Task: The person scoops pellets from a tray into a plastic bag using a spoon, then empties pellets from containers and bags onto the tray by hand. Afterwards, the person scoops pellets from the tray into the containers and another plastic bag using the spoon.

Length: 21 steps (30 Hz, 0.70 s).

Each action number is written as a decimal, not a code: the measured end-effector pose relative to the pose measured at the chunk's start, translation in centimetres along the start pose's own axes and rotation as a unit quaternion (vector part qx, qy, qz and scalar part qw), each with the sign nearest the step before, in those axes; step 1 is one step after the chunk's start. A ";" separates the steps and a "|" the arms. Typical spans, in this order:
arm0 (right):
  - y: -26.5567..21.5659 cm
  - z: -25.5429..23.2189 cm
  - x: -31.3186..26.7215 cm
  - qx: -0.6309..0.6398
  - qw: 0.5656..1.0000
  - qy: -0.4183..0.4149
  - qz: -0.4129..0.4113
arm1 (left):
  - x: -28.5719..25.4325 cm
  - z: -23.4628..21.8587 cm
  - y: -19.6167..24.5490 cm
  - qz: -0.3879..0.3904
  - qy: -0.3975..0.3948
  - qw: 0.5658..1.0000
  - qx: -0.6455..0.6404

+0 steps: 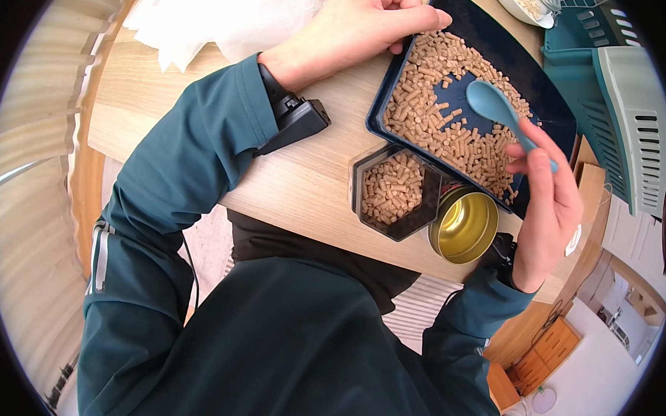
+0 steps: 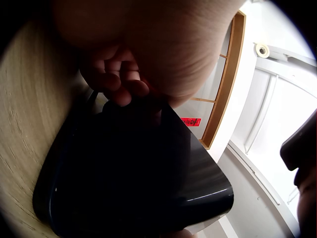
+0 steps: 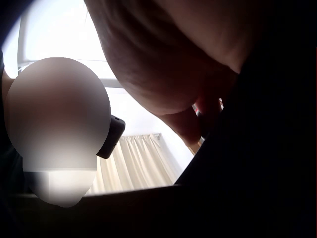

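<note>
A dark blue tray of light brown pellets lies on the table. At its upper left rim, my left hand grips the edge, thumb on top; the left wrist view shows the curled fingers against the tray's dark side. My right hand holds a blue spoon by its handle, the bowl above the pellets and looking empty. Below the tray stand a dark-rimmed hexagonal container with pellets inside and an open gold-coloured tin. In the right wrist view the right hand is dark.
White plastic sheeting lies at the table's upper left. A white bowl sits beyond the tray. Teal and grey baskets stand on the right. The table's near edge runs close to the person's body.
</note>
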State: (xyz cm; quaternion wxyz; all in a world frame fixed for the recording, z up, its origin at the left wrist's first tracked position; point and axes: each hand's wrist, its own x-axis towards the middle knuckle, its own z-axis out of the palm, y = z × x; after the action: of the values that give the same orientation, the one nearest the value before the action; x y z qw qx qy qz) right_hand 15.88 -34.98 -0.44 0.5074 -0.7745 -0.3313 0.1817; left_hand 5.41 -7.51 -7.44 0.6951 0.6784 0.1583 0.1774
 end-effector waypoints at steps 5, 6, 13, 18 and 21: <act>-0.1 -0.9 -0.2 -0.022 0.994 -0.101 -0.031 | 0.1 0.1 -0.2 -0.001 -0.002 1.000 -0.018; -0.1 -1.0 -0.2 -0.005 0.993 -0.118 -0.028 | 0.1 0.1 -0.2 -0.001 -0.002 1.000 -0.018; 0.4 -1.7 -0.2 0.073 0.991 -0.110 0.004 | 0.0 0.0 -0.1 -0.004 0.001 1.000 -0.004; 1.0 -2.3 0.3 0.139 0.986 -0.095 0.006 | 0.0 0.0 0.1 -0.006 0.000 1.000 -0.009; 0.9 -2.3 0.3 0.176 0.981 -0.084 0.000 | -0.1 0.0 0.1 -0.006 -0.003 1.000 -0.013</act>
State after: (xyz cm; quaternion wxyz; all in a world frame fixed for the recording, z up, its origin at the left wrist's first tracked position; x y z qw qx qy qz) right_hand 17.77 -36.50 -0.26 0.6063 -0.6551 -0.3352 0.3014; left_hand 5.37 -7.55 -7.36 0.7056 0.6688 0.1575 0.1731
